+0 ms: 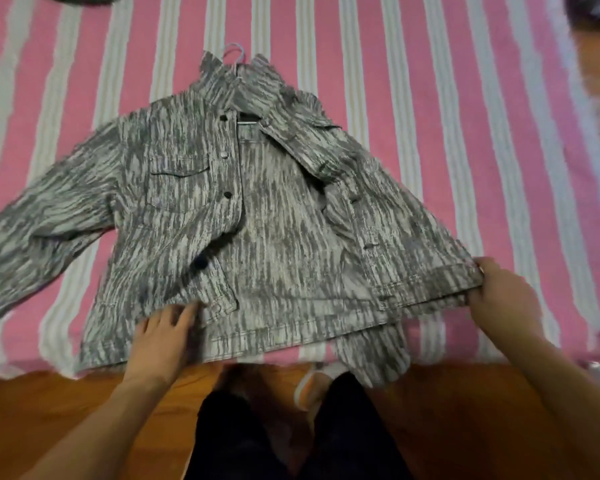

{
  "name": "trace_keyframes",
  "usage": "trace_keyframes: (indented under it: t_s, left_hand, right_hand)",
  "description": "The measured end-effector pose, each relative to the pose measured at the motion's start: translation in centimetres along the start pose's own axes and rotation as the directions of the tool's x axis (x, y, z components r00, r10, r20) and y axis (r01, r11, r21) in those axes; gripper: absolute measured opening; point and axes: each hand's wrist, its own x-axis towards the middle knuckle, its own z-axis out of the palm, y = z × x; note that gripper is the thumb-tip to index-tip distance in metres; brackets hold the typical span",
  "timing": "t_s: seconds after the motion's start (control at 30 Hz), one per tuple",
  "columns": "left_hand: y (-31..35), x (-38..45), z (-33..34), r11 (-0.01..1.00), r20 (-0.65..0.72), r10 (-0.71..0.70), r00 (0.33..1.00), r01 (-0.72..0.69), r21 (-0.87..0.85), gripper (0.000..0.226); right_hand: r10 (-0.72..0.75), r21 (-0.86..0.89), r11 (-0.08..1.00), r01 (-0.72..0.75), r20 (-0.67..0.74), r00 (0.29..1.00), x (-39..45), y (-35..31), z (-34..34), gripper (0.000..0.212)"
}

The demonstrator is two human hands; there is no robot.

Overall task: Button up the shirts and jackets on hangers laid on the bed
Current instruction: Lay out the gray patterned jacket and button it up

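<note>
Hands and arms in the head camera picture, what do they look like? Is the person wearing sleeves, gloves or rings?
Both arms are bare right up to the picture's edge, so no sleeves show. The left hand and right hand wear no gloves, and I can see no rings, watch or bracelet, though the picture is a bit blurry. Lower down, the person wears dark trousers.
</note>
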Motion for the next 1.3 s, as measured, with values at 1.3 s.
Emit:
trace_keyframes:
  t_s: [1.3]
  left_hand:
    - [-6.1,-4.7,1.2,0.937,-0.046,-0.119,0.992,0.097,-0.335,0.063]
  right_hand:
    - [0.491,0.262,0.787,-0.559,0.282,0.824,-7.6,-6.3,11.1,0.053]
